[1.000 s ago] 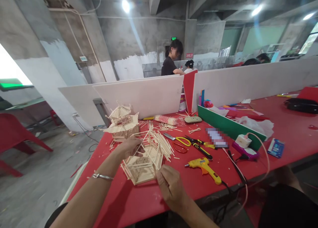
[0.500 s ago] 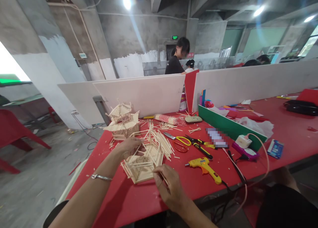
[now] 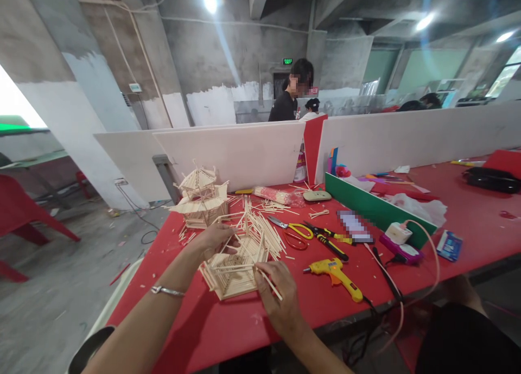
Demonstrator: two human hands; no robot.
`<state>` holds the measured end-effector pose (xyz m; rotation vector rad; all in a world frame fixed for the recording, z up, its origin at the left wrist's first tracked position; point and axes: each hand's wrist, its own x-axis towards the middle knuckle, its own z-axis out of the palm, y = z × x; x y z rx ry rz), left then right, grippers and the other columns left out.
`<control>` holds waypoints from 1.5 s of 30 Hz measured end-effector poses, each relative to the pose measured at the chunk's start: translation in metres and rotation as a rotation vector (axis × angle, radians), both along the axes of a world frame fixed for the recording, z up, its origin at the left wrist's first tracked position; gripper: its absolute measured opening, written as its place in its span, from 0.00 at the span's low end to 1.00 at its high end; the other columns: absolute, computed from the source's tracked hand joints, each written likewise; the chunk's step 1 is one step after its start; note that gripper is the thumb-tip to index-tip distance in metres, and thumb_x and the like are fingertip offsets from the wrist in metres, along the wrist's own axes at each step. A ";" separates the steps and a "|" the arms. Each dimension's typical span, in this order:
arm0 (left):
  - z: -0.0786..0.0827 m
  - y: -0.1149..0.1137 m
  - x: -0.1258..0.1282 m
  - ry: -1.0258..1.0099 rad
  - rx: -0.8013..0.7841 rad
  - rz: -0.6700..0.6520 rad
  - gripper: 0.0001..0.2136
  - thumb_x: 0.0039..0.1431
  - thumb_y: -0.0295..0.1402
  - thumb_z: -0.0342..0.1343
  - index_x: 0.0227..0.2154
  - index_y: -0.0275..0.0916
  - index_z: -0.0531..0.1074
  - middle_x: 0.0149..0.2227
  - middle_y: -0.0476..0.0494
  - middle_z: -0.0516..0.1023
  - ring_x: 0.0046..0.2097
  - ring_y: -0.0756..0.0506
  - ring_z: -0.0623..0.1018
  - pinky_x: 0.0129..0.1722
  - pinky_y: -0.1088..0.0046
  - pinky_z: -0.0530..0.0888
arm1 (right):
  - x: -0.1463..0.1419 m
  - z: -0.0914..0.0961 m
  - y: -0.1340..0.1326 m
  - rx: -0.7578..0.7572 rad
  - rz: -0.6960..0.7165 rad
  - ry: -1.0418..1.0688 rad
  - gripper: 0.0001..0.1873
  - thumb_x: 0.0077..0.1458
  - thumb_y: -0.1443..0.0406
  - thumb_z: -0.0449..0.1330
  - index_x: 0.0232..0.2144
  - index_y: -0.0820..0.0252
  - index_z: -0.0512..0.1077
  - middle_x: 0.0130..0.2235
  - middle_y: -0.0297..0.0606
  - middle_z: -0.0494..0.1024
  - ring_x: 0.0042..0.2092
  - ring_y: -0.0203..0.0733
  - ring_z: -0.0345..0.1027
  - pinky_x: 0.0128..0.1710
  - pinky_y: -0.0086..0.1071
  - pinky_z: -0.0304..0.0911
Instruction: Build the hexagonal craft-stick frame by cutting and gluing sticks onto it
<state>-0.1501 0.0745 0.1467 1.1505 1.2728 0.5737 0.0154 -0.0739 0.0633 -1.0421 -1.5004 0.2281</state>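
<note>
A small frame model of thin wooden sticks stands on the red table in front of me. My left hand is closed at its far left side, fingers curled onto the sticks; the fingertips are partly hidden. At the model's right side, my right hand pinches a thin wooden stick between thumb and fingers. That stick slants down to the right, its upper end near the model's corner. Behind the model lies a heap of loose sticks.
A pagoda-like stick model stands at the back left. To the right lie scissors, pliers, a yellow glue gun with its cable, and a phone. A green board and white partition stand behind.
My right hand has shifted slightly, and the stick in its fingers now shows plainly, pointing down to the right. The left hand stays at the model.
</note>
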 end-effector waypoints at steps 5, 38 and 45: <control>-0.002 0.001 -0.001 -0.002 0.007 -0.008 0.14 0.47 0.38 0.67 0.26 0.35 0.69 0.23 0.45 0.76 0.25 0.49 0.77 0.27 0.73 0.77 | -0.002 -0.001 0.005 0.080 -0.026 0.005 0.12 0.62 0.69 0.55 0.46 0.56 0.74 0.39 0.40 0.80 0.41 0.41 0.72 0.43 0.37 0.68; -0.009 0.007 -0.004 -0.043 0.010 -0.026 0.13 0.46 0.38 0.67 0.24 0.34 0.71 0.24 0.43 0.77 0.26 0.49 0.76 0.29 0.72 0.78 | 0.033 0.029 -0.022 -0.081 0.192 -0.252 0.35 0.46 0.45 0.67 0.52 0.54 0.70 0.43 0.41 0.78 0.43 0.46 0.71 0.44 0.39 0.67; -0.009 0.006 -0.003 -0.041 0.002 -0.011 0.13 0.47 0.38 0.67 0.24 0.33 0.71 0.24 0.43 0.77 0.25 0.49 0.76 0.28 0.72 0.77 | 0.032 0.042 -0.019 -0.290 0.182 0.005 0.23 0.61 0.48 0.51 0.38 0.58 0.76 0.31 0.38 0.79 0.32 0.39 0.71 0.28 0.29 0.61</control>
